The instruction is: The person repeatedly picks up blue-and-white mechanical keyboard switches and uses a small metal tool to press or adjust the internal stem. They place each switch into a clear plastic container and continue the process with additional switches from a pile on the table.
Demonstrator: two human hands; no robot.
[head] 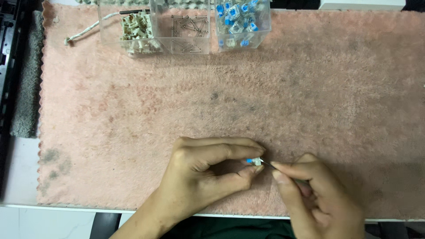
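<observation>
packages: three clear plastic boxes [183, 26] | top edge, side by side

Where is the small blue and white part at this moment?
In the head view, the small blue and white part is low and just right of centre, pinched in the left hand fingertips, with the right hand's thin metal tool touching it.

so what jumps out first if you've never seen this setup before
The eye lands on the two hands low in the middle: the left hand pinches a small blue and white part while the right hand brings a thin metal tool to it. Under them lies a stained pink towel that covers most of the table. At its top edge stand three clear boxes: white parts, metal springs and blue and white parts.
</observation>
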